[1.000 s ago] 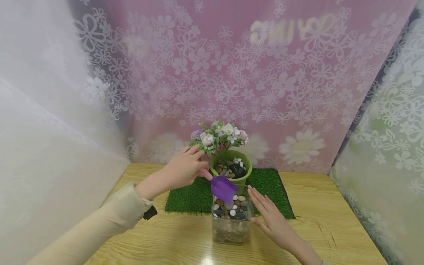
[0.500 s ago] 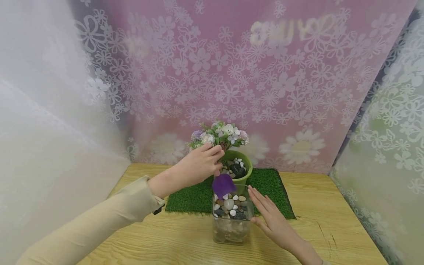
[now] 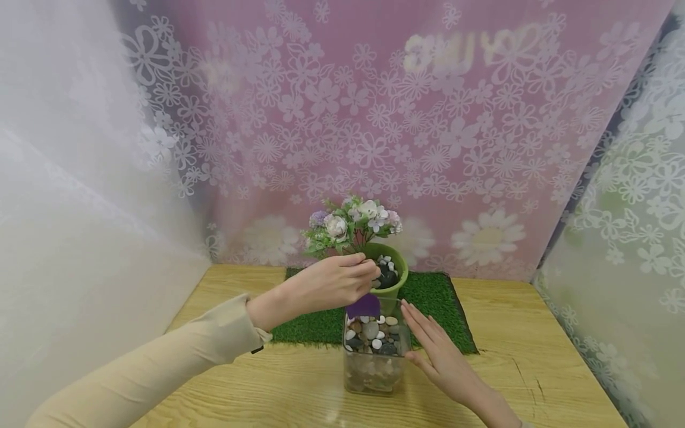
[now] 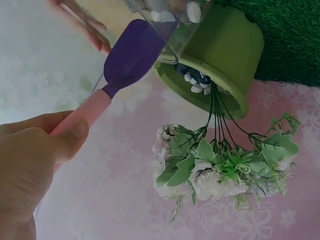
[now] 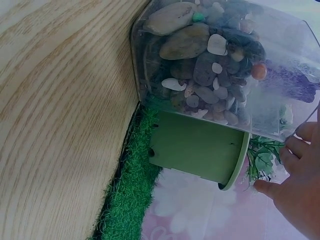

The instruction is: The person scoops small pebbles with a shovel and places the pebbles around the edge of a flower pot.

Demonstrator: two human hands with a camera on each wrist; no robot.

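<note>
In the head view my left hand (image 3: 332, 282) holds a small toy shovel over the far side of a clear square container (image 3: 369, 389). The left wrist view shows the fingers and thumb around its pink handle (image 4: 85, 115). Its purple blade (image 4: 132, 55) dips inside the container's rim, tip down near the pebbles (image 3: 373, 330); the blade looks bare. My right hand (image 3: 446, 359) rests straight fingers against the container's right side. Mixed stones (image 5: 205, 75) fill the container's lower part. Behind it stands a green flowerpot (image 4: 225, 45), partly hidden by my left hand.
Artificial flowers (image 3: 355, 220) rise from the pot, which has black and white stones (image 3: 386, 273) inside. The pot stands on a green turf mat (image 3: 439, 303) on a wooden table (image 3: 267, 386). A pink floral curtain (image 3: 342, 119) hangs behind, with pale sheets at both sides.
My left hand has moved right and a little down. The shovel has turned from lying slanted above the container to pointing down into its far part. My right hand has stayed still.
</note>
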